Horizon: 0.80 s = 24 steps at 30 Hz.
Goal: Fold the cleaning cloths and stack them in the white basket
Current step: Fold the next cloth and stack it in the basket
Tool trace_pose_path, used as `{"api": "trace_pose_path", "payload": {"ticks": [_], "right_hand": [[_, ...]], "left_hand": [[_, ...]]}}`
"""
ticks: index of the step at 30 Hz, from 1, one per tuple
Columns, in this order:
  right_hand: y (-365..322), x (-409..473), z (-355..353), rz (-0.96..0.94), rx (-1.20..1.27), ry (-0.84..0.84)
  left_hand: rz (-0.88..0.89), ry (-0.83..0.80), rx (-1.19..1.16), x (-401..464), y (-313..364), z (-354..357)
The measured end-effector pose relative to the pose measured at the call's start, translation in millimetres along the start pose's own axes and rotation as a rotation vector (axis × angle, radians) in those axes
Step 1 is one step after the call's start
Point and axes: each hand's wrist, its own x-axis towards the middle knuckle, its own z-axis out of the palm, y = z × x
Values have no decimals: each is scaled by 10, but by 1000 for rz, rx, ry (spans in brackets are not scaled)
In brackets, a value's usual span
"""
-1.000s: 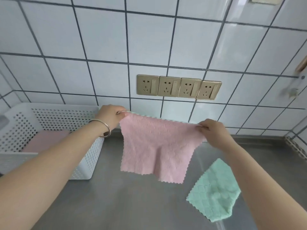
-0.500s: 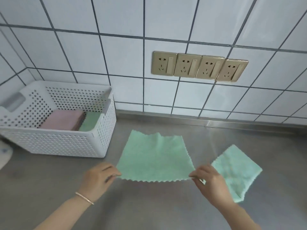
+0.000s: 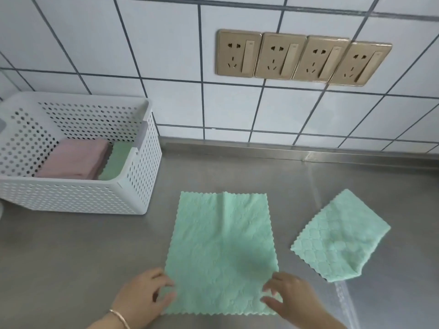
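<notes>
A green cleaning cloth [image 3: 222, 250] lies spread flat on the steel counter in front of me. My left hand [image 3: 142, 296] rests on its near left corner and my right hand [image 3: 288, 299] on its near right corner, fingers pinching the edges. A second green cloth [image 3: 339, 236] lies loosely doubled over to the right. The white perforated basket [image 3: 78, 198] stands at the left; inside it are a folded pink cloth [image 3: 76, 160] and a folded green cloth [image 3: 117, 161] side by side.
The steel counter [image 3: 71, 252] runs to a tiled wall [image 3: 118, 55] at the back. A row of gold wall sockets [image 3: 301, 58] sits above the counter. A white object edge shows at the far left.
One second ago I held a pink cloth in the air. Half a second ago I held a green cloth by its near corners; now it lies flat, nearer to me.
</notes>
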Motion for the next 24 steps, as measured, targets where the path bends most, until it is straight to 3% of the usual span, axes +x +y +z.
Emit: {"api": "trace_pose_path", "payload": {"ticks": [5, 9, 13, 24], "right_hand": [[140, 957, -378, 557, 292, 9], [350, 1504, -370, 923, 540, 24], [399, 1685, -288, 993, 474, -15], [427, 1612, -181, 1024, 344, 24]], "left_hand": [[-583, 168, -403, 1127, -17, -220], [-766, 144, -281, 1746, -36, -163], [-780, 138, -101, 1939, 93, -153], [-794, 280, -44, 1981, -35, 13]]}}
